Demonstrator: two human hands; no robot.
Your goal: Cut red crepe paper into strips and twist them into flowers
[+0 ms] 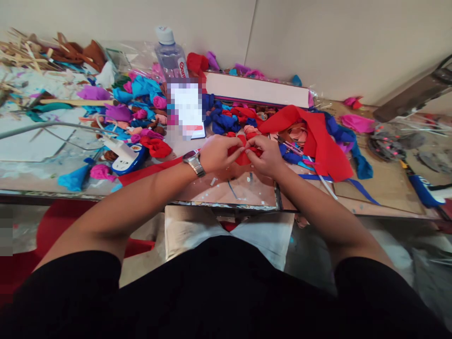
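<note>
My left hand [219,153], with a metal watch [194,163] on its wrist, pinches a small piece of red cloth [242,158] over the front of the table. From the other side my right hand [264,154] grips the same piece, its fingertips meeting those of the left. The fingers hide part of the cloth. A red strip [155,170] lies on the tabletop by my left wrist. Beyond my right hand, a wide red cloth band [319,141] is draped over smaller scraps, and a pink-handled tool [290,145] rests beside it.
Heaps of coloured cloth pieces [132,113] cover the table. A bottle [170,56] stands behind a phone [192,106] with a blurred screen. A blue-white power strip [130,159] with a plugged-in charger sits left. Cardboard [384,188] and a blue-handled tool [426,190] lie right.
</note>
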